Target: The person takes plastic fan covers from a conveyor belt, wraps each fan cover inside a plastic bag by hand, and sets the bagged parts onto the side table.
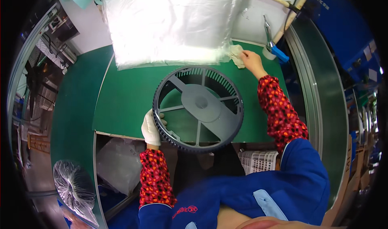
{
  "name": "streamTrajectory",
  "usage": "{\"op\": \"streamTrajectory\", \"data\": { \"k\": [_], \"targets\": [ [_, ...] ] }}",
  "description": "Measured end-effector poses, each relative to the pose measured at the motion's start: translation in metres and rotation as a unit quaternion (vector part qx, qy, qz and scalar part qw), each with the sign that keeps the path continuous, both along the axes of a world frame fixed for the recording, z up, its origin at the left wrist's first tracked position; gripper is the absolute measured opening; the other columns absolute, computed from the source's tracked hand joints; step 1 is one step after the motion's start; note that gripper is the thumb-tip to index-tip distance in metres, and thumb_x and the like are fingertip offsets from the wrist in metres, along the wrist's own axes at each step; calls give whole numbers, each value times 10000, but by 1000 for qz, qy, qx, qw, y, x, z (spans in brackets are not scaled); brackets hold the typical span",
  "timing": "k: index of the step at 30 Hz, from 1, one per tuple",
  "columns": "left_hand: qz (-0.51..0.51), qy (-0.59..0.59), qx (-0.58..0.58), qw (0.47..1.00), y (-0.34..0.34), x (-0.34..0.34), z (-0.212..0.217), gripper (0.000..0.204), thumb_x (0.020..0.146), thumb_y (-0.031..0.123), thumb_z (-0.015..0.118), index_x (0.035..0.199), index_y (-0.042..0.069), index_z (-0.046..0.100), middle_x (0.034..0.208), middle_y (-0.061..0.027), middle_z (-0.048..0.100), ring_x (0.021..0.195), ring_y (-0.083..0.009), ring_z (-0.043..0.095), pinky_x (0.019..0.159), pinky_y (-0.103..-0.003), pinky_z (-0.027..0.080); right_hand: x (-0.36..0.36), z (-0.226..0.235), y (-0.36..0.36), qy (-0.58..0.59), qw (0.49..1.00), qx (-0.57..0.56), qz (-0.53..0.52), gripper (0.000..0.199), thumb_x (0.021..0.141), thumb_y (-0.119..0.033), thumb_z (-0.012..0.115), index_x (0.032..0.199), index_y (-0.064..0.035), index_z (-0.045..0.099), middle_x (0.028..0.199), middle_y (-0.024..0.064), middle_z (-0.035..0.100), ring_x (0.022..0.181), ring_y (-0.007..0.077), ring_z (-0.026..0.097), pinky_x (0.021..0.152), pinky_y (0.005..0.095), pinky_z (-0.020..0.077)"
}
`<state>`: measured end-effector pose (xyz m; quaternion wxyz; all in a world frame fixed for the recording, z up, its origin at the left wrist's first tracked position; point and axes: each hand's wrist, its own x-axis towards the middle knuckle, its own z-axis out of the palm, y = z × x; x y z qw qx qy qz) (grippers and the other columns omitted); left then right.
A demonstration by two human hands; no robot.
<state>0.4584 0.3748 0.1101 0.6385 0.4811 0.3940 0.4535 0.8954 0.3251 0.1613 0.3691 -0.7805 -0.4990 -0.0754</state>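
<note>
A large round dark grey plastic frame, with spokes, a wide crossbar and a slotted rim, is tilted over the front edge of the green table. My left hand, in a white glove, is closed on the frame's left rim; part of its fingers shows through the opening. At the back right, my bare right hand is closed on a crumpled cream cloth, which lies on the table beside the plastic bags.
Clear plastic bags lie in a stack across the back of the green table. An air gun with a blue handle stands at the back right. A plastic-wrapped round stool is at lower left, a white basket below the table edge.
</note>
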Motion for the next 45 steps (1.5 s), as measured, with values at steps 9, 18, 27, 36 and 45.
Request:
{"op": "streamTrajectory", "data": {
  "k": [9,18,27,36,45],
  "targets": [
    [-8,71,77,994,-1,-9,-12,564,951,445,312,1146,-40,523,737,-87,610,557,-115,564,519,-218,445,38,-69,22,-68,980,-99,-157,230,735,-270,642,769,-42,639,832,156,591,805,352,565,714,438,452],
    [-5,45,58,997,0,-9,-17,442,961,328,369,1103,-45,559,853,-25,605,668,-61,525,587,-169,409,10,-48,50,-160,986,-25,-27,268,793,-163,593,1043,-69,616,968,156,556,883,339,553,756,401,451],
    [-55,-53,18,997,10,16,1,393,963,286,378,1138,-28,537,859,-38,580,700,-65,494,613,-197,411,82,-78,97,-11,974,-210,89,239,818,-289,590,947,-115,692,748,168,572,722,304,552,681,371,445],
    [-46,-88,-11,995,0,-11,-4,411,963,302,375,1146,-33,528,853,-36,589,701,-66,500,625,-191,411,1,-24,102,142,971,-108,157,170,756,-175,713,811,-32,639,711,-16,554,640,54,478,580,202,387],
    [-22,-97,58,993,6,0,-8,307,936,252,428,1053,30,606,768,-30,575,661,-87,505,613,-229,422,-24,47,93,161,947,-226,160,173,787,-211,683,762,-63,597,663,-39,538,555,45,457,501,196,361]
  ]
}}
